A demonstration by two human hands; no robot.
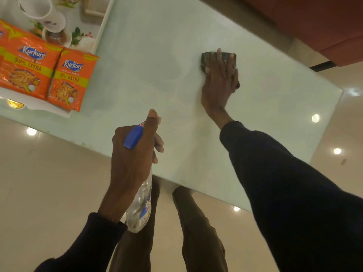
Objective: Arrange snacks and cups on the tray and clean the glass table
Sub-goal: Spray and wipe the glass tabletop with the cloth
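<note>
My right hand [220, 81] lies flat, fingers straight, pressing a dark cloth [228, 55] onto the pale glass table [157, 55]. My left hand [133, 154] grips a clear spray bottle [140, 209] with a blue trigger head, held over the table's near edge. At the upper left a white tray [102, 30] holds two orange Kurkure snack packets [70, 79], a white cup [47, 14] and a small cup with brown liquid [58, 37].
A reddish sofa [324, 26] stands beyond the table's far edge. Glossy beige floor tiles [49, 183] surround the table, with light spots reflected in them. My legs [196, 222] stand at the near edge.
</note>
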